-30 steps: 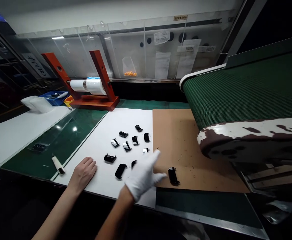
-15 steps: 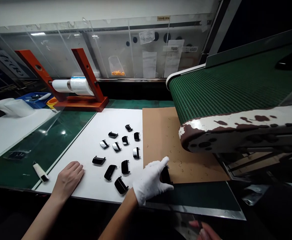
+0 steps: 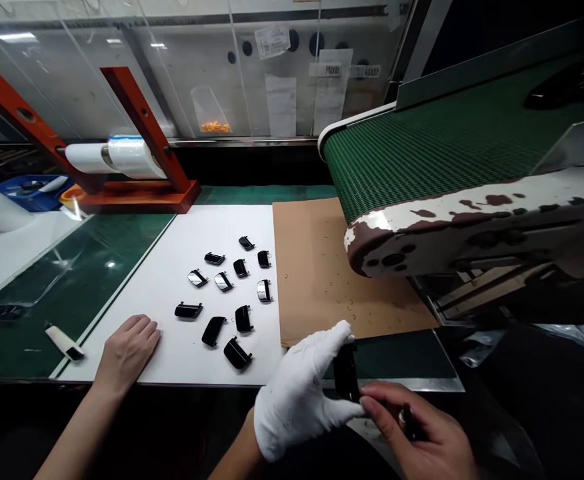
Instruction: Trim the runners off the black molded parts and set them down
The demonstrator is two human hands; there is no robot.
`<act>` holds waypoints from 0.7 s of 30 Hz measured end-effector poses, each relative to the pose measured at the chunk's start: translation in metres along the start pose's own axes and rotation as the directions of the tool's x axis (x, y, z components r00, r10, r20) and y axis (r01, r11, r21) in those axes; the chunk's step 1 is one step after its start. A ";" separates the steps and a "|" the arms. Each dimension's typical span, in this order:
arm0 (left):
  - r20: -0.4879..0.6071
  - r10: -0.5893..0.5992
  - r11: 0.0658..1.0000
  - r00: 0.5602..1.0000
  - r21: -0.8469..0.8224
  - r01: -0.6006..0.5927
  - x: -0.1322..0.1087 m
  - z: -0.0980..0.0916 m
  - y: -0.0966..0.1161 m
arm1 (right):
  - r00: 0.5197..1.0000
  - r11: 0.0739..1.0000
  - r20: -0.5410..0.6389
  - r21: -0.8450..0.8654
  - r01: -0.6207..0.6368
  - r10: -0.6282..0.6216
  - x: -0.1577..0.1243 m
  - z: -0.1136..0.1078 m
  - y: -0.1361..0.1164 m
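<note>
My left hand (image 3: 299,387), in a white glove, grips a glossy black plastic part (image 3: 345,375) between fingers and thumb, held just over the table's front edge. My right hand (image 3: 419,430) is bare and closed around a slim dark tool with a metal collar (image 3: 406,419). Its thumb and forefinger pinch close against the lower end of the part; the tool's tip is hidden there. On the white sheet (image 3: 172,253) to the left lie several similar black parts (image 3: 237,353), some with pale reflections. Curled shavings (image 3: 351,303) are scattered over the brown cardboard (image 3: 307,267).
Another person's bare hand (image 3: 128,350) rests on the white sheet at left, near a white-handled tool (image 3: 65,342). A green conveyor belt (image 3: 422,153) juts in from the right above the cardboard. An orange stand (image 3: 137,197) with film rolls (image 3: 135,157) stands behind.
My left hand has drawn the black part off the cardboard toward me. My right hand has risen from the bottom edge and met the part. The view has tilted down and shifted.
</note>
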State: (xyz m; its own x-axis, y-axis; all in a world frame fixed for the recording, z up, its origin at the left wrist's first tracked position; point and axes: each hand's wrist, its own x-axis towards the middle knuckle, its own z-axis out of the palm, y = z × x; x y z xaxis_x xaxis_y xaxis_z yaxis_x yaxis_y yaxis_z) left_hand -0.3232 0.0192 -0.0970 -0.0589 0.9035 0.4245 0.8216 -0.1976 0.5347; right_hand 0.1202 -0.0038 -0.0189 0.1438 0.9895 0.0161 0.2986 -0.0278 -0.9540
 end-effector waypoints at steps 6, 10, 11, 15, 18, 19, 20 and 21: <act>-0.012 -0.017 1.000 1.000 -0.011 0.017 0.002 0.000 0.004 | 0.999 1.000 0.038 -0.026 0.007 -0.006 -0.004 -0.003 0.006; -0.018 -0.010 0.999 1.000 -0.032 0.010 0.004 0.001 0.009 | 0.997 1.000 0.079 -0.024 0.013 -0.011 -0.006 -0.006 0.008; -0.021 -0.007 0.999 1.000 -0.038 0.007 0.005 0.001 0.010 | 0.996 1.000 0.090 -0.023 0.017 -0.015 -0.006 -0.006 0.008; -0.026 0.012 0.996 1.000 -0.083 -0.014 0.006 0.001 0.014 | 0.990 0.998 0.126 -0.019 0.067 -0.064 -0.006 -0.007 0.010; -0.004 0.045 0.988 0.999 -0.150 -0.045 0.011 -0.003 0.021 | 0.970 0.990 0.215 -0.054 0.130 -0.116 -0.003 -0.010 0.011; 0.010 0.061 0.982 0.998 -0.179 -0.058 0.014 -0.003 0.027 | 0.960 0.986 0.248 -0.066 0.151 -0.131 -0.002 -0.011 0.012; 0.030 0.078 0.975 0.997 -0.210 -0.070 0.017 -0.003 0.035 | 0.952 0.983 0.273 -0.076 0.168 -0.141 0.000 -0.013 0.014; 0.056 0.096 0.967 0.994 -0.242 -0.079 0.020 -0.001 0.046 | 0.948 0.981 0.285 -0.085 0.173 -0.143 0.001 -0.015 0.015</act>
State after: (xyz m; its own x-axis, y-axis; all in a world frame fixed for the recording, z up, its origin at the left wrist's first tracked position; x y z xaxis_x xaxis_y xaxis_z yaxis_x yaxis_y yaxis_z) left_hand -0.2872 0.0281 -0.0626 0.0519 0.9005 0.4318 0.6617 -0.3548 0.6605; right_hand 0.1390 -0.0049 -0.0288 -0.1757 0.9822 0.0659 0.3981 0.1322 -0.9078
